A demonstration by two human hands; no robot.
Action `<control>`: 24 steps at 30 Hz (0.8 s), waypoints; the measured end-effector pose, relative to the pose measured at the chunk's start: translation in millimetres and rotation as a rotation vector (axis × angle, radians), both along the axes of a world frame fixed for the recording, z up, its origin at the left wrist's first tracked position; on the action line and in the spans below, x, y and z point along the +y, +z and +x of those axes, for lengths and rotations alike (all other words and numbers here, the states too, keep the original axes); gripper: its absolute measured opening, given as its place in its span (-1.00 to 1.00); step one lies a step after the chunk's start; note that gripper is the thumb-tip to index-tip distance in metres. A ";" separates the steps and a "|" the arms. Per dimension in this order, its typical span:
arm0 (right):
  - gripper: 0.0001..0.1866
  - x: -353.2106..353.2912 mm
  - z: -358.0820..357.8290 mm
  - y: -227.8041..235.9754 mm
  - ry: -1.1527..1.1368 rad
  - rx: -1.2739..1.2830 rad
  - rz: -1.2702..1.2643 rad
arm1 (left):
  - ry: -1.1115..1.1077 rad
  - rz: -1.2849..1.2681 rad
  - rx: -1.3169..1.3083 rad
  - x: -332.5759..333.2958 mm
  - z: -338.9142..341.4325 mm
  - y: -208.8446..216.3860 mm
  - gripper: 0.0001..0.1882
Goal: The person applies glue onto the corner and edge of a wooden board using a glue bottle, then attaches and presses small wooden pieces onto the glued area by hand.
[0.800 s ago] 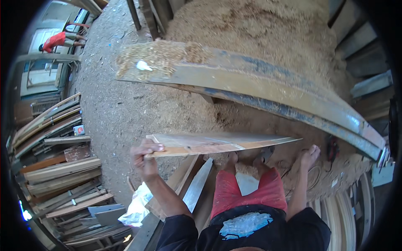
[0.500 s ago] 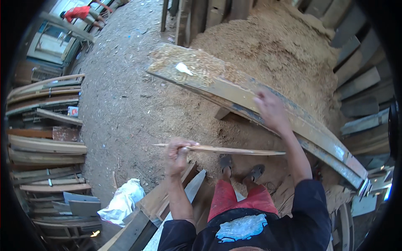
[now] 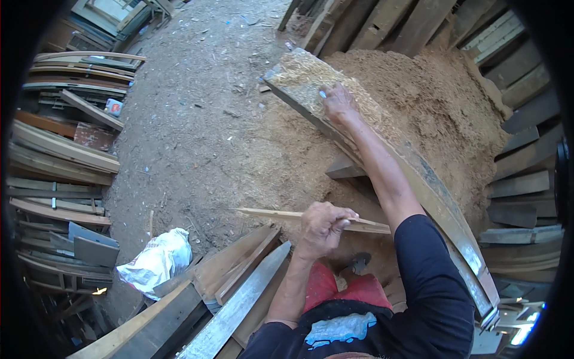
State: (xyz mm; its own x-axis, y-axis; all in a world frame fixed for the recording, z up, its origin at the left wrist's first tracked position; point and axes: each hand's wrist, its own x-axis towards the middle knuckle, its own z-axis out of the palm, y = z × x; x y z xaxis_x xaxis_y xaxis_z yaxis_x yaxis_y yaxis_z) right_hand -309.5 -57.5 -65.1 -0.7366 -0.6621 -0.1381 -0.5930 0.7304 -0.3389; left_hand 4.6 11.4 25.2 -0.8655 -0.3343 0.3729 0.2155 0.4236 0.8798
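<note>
One board [image 3: 276, 213], left grip [image 3: 321, 230] between its ends

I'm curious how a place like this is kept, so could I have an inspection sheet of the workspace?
Surface: long wooden bench, shavings over its far end.
Job's things: thin wooden board, nearly edge-on; small white object.
Clutter: white sack, lower left.
Hands: left hand grips the board; right hand is at the white object, grip unclear.
Cables: nothing seen.
Surroundings: stacked boards left, sawdust heap beyond the bench.

The held board [image 3: 371, 227] is light tan, the shorts [image 3: 366, 291] red, the sack [image 3: 156, 263] white.
</note>
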 end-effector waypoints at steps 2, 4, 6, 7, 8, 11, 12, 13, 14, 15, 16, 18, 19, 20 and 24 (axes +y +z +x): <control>-0.66 14.3 -6.8 2.8 -0.060 -0.029 -0.090 | 0.001 -0.020 -0.011 -0.6 -8.6 -2.7 -0.88; -0.64 50.8 -12.2 8.6 -0.038 -0.048 -0.269 | 0.033 -0.079 -0.039 9.9 -14.2 -8.9 -0.93; -0.62 99.7 -8.7 22.7 -0.089 -0.136 -0.321 | 0.021 -0.012 -0.047 20.3 -22.0 -11.9 -0.97; -0.60 122.1 -11.8 34.8 -0.135 -0.200 -0.396 | 0.031 0.008 -0.046 23.8 -27.4 -12.8 -0.92; -0.60 149.8 -10.1 46.0 -0.147 -0.197 -0.405 | 0.010 0.017 -0.025 28.4 -29.3 -12.4 -0.92; -0.57 240.2 12.1 72.9 -0.280 -0.735 -0.696 | 0.033 0.107 -0.148 38.7 -32.5 -7.9 -0.96; -0.54 268.2 20.4 77.9 -0.293 -0.779 -0.779 | 0.027 0.083 -0.147 43.9 -32.4 -5.6 -0.96; -0.54 297.2 28.1 81.8 -0.298 -0.778 -0.801 | 0.009 0.117 -0.157 50.4 -32.2 -3.0 -0.96; -0.53 325.8 37.9 83.2 -0.329 -0.832 -0.871 | -0.019 0.135 -0.147 58.9 -31.7 -0.3 -0.96; -0.53 352.0 51.2 81.4 -0.376 -0.889 -0.932 | -0.044 0.172 -0.160 70.7 -29.4 2.6 -0.96; -0.53 377.1 62.6 78.7 -0.391 -0.885 -0.955 | -0.065 0.167 -0.169 82.3 -28.2 6.0 -0.96; -0.53 429.9 87.2 73.3 -0.431 -1.055 -0.957 | -0.114 0.057 -0.226 109.0 -23.5 14.9 -0.96; -0.53 453.5 100.0 71.0 -0.461 -1.042 -0.970 | -0.154 0.050 -0.206 124.7 -25.1 17.0 -0.96; -0.53 473.7 113.2 69.3 -0.488 -1.100 -0.979 | -0.184 0.005 -0.184 139.7 -27.2 18.9 -0.96; -0.54 547.3 136.6 77.2 -0.731 -1.140 -1.038 | -0.138 -0.139 -0.154 197.9 -53.0 20.7 -0.97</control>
